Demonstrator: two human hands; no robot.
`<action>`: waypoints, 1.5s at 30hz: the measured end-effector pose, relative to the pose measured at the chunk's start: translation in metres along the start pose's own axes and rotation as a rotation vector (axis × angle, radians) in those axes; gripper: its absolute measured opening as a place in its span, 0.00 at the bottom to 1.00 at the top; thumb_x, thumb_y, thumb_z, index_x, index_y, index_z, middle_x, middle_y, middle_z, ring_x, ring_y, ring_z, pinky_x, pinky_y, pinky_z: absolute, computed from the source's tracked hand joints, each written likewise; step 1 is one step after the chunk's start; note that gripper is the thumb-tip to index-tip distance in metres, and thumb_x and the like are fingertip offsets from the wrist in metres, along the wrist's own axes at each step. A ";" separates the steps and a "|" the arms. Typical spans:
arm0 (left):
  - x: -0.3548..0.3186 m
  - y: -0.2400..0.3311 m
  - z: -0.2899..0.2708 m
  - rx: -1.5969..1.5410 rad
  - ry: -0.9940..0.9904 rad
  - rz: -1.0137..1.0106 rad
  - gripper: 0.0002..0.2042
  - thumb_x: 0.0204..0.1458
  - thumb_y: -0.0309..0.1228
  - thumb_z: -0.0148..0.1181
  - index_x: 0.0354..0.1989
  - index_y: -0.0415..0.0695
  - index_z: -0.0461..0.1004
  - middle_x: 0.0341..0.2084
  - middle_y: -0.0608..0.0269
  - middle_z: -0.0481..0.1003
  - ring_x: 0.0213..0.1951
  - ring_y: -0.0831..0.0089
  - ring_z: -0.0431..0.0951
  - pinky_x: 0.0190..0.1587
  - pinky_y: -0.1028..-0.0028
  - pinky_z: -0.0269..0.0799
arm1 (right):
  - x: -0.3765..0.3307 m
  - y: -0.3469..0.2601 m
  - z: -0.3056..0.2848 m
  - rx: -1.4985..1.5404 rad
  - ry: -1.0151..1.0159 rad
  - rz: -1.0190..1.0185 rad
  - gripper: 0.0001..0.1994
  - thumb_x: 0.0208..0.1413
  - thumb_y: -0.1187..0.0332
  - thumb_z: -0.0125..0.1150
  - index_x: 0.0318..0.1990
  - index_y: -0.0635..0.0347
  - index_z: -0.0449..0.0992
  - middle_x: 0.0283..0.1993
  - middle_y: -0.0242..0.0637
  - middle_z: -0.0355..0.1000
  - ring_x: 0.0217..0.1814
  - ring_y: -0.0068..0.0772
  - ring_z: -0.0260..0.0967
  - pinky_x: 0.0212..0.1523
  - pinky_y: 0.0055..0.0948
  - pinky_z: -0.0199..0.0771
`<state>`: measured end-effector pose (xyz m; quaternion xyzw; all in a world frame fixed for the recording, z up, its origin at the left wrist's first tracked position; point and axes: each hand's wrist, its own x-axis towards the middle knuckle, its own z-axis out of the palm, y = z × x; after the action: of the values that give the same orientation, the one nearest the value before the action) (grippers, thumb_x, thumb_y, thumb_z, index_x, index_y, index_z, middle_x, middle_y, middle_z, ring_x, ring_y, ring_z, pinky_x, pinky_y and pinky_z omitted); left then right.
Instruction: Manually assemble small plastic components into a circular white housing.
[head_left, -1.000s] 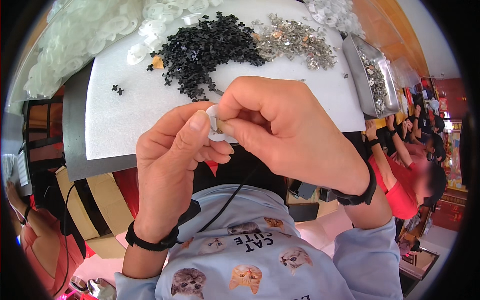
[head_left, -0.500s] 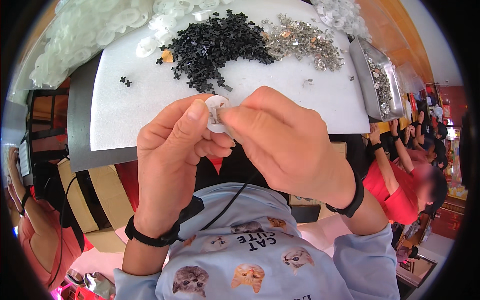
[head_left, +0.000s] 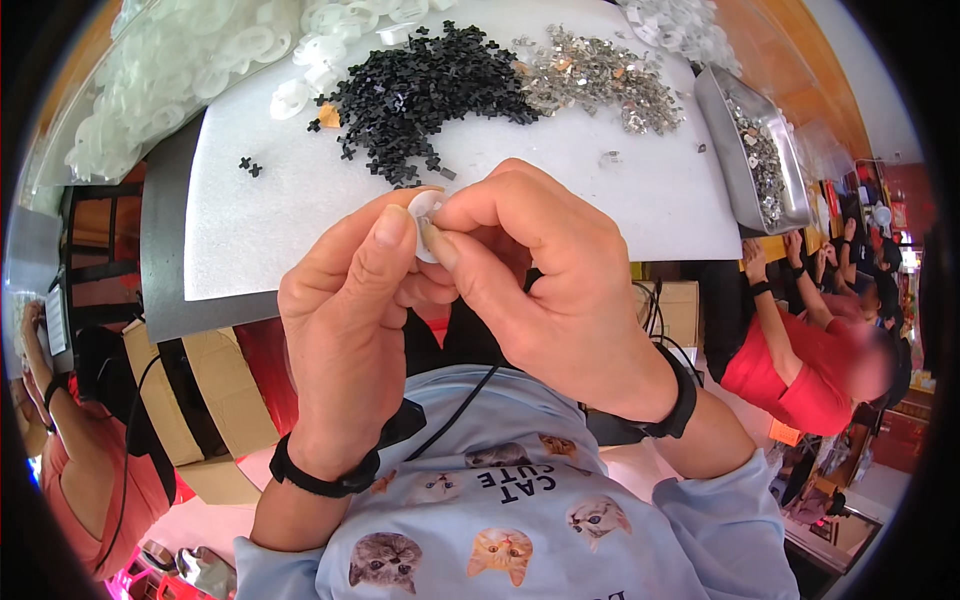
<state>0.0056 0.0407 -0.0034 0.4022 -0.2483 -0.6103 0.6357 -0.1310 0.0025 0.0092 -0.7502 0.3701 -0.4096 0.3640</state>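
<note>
Turned more edge-on than before, white disc pinched in my left grip, right grip bent against it, whether clasping anything I cannot tell, black crosses far.

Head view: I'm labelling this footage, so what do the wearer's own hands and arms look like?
The left hand and right hand wear no gloves. Each wrist has a black band: left band, right band. A dark block shows beside the left one, with a thin black cable nearby. Light-blue sleeves leave both forearms bare.
</note>
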 end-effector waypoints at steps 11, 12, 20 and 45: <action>-0.002 -0.006 -0.003 0.113 0.024 0.087 0.15 0.58 0.32 0.55 0.47 0.33 0.74 0.28 0.62 0.76 0.26 0.81 0.73 0.29 0.81 0.70 | -0.005 0.001 0.003 0.364 -0.073 0.240 0.02 0.58 0.78 0.54 0.36 0.69 0.71 0.29 0.32 0.70 0.28 0.17 0.70 0.27 0.16 0.69; -0.002 -0.006 -0.003 0.097 0.029 0.090 0.15 0.58 0.32 0.55 0.47 0.33 0.74 0.28 0.62 0.76 0.26 0.81 0.73 0.29 0.81 0.70 | -0.005 0.001 0.003 0.320 -0.051 0.178 0.02 0.58 0.78 0.54 0.36 0.69 0.71 0.28 0.32 0.70 0.28 0.17 0.69 0.27 0.16 0.69; -0.005 -0.005 -0.003 0.141 0.031 0.155 0.15 0.58 0.32 0.56 0.47 0.33 0.74 0.28 0.62 0.76 0.27 0.81 0.73 0.30 0.81 0.70 | -0.003 0.001 0.006 0.416 -0.062 0.260 0.03 0.59 0.77 0.54 0.37 0.68 0.71 0.28 0.33 0.70 0.26 0.18 0.69 0.27 0.17 0.69; -0.006 0.001 -0.011 0.315 0.046 0.174 0.14 0.57 0.32 0.56 0.46 0.35 0.76 0.26 0.66 0.75 0.27 0.83 0.71 0.33 0.81 0.68 | -0.006 -0.006 0.014 0.529 -0.046 0.320 0.03 0.57 0.77 0.52 0.32 0.68 0.68 0.26 0.34 0.69 0.26 0.18 0.66 0.26 0.19 0.67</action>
<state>0.0145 0.0489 -0.0079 0.4874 -0.3601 -0.4973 0.6209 -0.1198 0.0139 0.0063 -0.5707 0.3558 -0.4120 0.6148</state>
